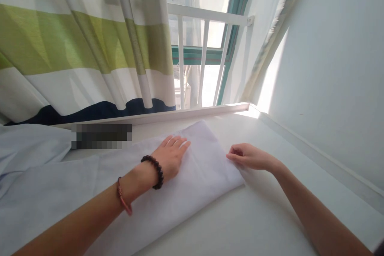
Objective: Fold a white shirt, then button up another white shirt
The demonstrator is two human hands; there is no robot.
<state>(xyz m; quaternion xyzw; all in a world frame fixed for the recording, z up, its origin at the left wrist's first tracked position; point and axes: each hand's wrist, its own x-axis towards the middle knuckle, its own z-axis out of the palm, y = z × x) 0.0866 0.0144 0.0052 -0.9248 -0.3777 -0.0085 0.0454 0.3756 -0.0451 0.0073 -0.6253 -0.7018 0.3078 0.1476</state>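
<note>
A white cloth (201, 172), folded into a long flat shape, lies across a white surface (240, 216). My left hand (171, 156) rests palm down on it, fingers stretched out. At the cloth's right-hand edge, the thumb and fingers of my right hand (247, 156) are pinched together on the fabric. A dark beaded bracelet (157, 172) and a thin reddish bangle (122, 196) circle my left wrist and forearm.
More white fabric (30, 144) is bunched at the left, beside a pixelated dark patch. Behind the surface's raised rim (192, 113) hang striped curtains (90, 44). White window bars (205, 56) stand at the back, and a pale wall (330, 68) bounds the right.
</note>
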